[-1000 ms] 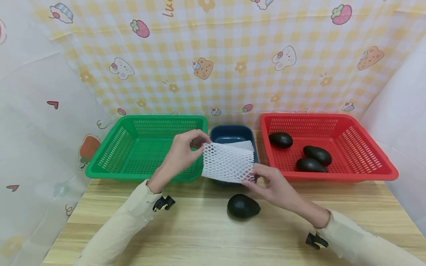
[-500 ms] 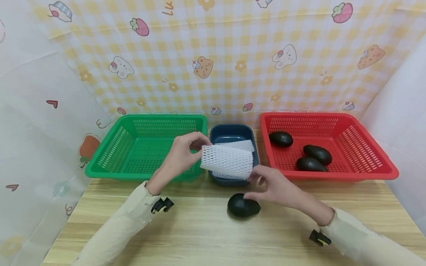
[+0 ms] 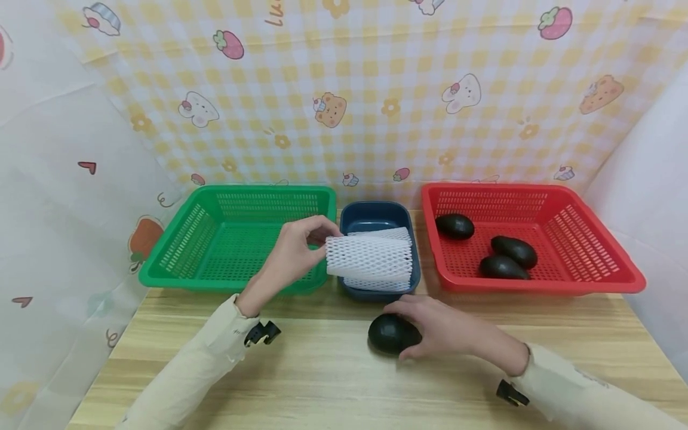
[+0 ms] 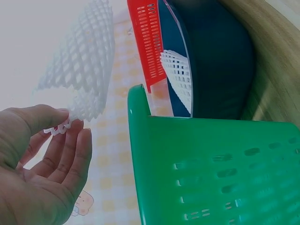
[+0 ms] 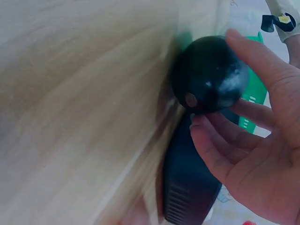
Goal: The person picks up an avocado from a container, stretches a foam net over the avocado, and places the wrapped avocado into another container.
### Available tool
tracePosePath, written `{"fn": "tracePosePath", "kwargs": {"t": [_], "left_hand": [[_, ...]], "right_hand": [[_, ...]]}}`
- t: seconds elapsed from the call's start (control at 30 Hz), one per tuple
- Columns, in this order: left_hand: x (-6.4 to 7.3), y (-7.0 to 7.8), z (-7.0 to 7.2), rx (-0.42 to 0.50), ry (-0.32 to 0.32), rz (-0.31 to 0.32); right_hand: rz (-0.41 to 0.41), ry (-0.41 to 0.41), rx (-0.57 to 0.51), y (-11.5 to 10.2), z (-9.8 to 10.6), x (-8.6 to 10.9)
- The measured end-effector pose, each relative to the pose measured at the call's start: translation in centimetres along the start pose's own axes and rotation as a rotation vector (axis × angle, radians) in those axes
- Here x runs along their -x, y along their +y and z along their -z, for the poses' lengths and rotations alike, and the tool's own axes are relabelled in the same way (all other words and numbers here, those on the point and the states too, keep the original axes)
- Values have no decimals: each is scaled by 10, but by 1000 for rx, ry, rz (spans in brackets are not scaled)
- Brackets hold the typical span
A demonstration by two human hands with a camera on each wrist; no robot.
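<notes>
In the head view my left hand point(image 3: 301, 243) pinches one end of a white foam net sleeve point(image 3: 368, 258), holding it over the dark blue bin point(image 3: 376, 210). Thumb and fingertips meet on the netting in the left wrist view, where the foam net sleeve point(image 4: 86, 61) hangs open like a tube. On the table in front of the bin lies a dark avocado point(image 3: 388, 335). My right hand point(image 3: 443, 328) reaches round it from the right. The right wrist view shows thumb and fingers on opposite sides of the avocado point(image 5: 211, 72).
A green basket point(image 3: 231, 285) stands left of the bin. The red basket point(image 3: 564, 285) on the right holds 3 avocados. More white netting point(image 4: 178, 77) lies in the bin. A patterned cloth point(image 3: 376, 89) hangs behind.
My right hand has let go of the foam net sleeve, moved down toward me and closed round the avocado on the table. The left hand keeps its place, with the sleeve now narrower.
</notes>
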State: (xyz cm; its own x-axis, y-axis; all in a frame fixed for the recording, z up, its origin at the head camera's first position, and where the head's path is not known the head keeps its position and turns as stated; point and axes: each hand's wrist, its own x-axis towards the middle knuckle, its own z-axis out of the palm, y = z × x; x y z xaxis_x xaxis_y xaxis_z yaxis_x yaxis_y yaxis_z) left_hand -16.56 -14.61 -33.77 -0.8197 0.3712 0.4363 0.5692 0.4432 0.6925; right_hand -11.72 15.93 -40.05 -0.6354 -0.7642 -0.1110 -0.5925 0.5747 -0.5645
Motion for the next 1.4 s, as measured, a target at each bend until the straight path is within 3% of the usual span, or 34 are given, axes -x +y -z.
{"fn": "tracePosePath", "kwargs": {"t": [0.23,0.6,0.93,1.2,1.4], "left_hand": [[2,-2,-1,1,0,14],[2,-3,-2,16,-5,7],[3,-4,-3,5,-14,23],[3,-6,-2,-10,-9,12],[4,-7,-2,-10,-4,14]], "right_hand": [[-34,-22,17,1,-7,-1],[14,7,8,5,-7,0],[10,20,-18,3,6,3],[20,61,24,1,21,7],[68,113,50,-2,35,8]]}}
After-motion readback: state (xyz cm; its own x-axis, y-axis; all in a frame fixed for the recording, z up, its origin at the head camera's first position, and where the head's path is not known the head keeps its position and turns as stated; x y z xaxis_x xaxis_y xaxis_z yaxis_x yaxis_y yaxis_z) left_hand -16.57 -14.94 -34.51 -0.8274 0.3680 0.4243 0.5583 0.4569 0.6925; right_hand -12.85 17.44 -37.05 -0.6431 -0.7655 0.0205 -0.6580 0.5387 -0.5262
